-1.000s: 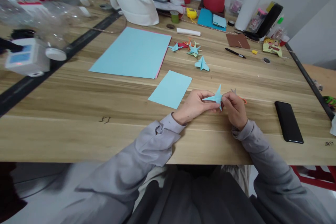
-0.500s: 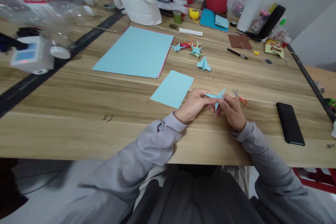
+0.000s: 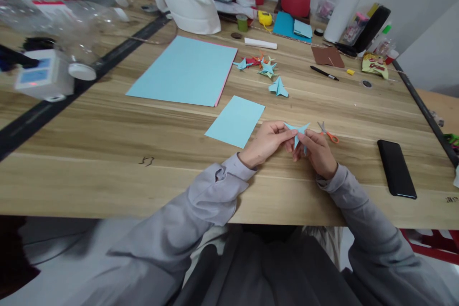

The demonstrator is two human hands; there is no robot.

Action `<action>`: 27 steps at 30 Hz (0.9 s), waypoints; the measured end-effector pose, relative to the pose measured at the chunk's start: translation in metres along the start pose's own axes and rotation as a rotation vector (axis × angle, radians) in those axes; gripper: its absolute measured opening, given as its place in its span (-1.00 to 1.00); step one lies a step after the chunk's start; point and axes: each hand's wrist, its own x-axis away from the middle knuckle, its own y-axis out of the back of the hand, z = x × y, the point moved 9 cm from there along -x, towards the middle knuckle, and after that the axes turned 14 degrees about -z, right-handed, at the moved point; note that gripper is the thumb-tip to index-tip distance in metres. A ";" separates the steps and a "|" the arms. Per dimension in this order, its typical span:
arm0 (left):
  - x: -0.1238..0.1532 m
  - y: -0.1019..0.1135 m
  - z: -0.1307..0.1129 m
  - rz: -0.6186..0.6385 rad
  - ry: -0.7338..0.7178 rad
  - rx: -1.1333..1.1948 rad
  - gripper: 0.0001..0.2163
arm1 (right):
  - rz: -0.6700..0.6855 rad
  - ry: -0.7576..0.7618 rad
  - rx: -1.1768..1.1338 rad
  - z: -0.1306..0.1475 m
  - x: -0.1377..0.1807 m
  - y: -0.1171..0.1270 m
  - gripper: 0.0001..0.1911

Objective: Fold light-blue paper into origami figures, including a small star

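Observation:
Between my two hands is a light-blue folded paper figure with several pointed tips. My left hand pinches it from the left, thumb on top. From the right, my right hand grips it between thumb and fingers; parts of the figure are hidden by the fingers. A small light-blue paper sheet lies flat beside my left hand. Just beyond my right hand rest orange-handled scissors. Farther back stands a light-blue folded paper plane, near a cluster of colourful folded paper figures.
A large light-blue paper stack lies at centre left. To the right is a black phone. A black pen and brown paper lie farther back. Plastic bottles and a white box-shaped device occupy the left.
The folded paper figure has turned in my hands, so its tips point differently. My fingers have shifted slightly on it. The things on the table have stayed in place.

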 end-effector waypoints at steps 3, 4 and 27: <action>0.000 0.000 0.002 0.001 0.019 0.006 -0.60 | -0.010 0.004 -0.010 0.002 0.000 0.000 -0.61; 0.000 0.000 0.003 0.001 0.031 0.007 -0.61 | -0.009 -0.008 -0.014 0.001 0.000 0.000 -0.61; -0.003 0.004 0.012 -0.070 0.135 0.027 -0.64 | -0.032 -0.048 -0.027 -0.001 -0.001 0.002 -0.66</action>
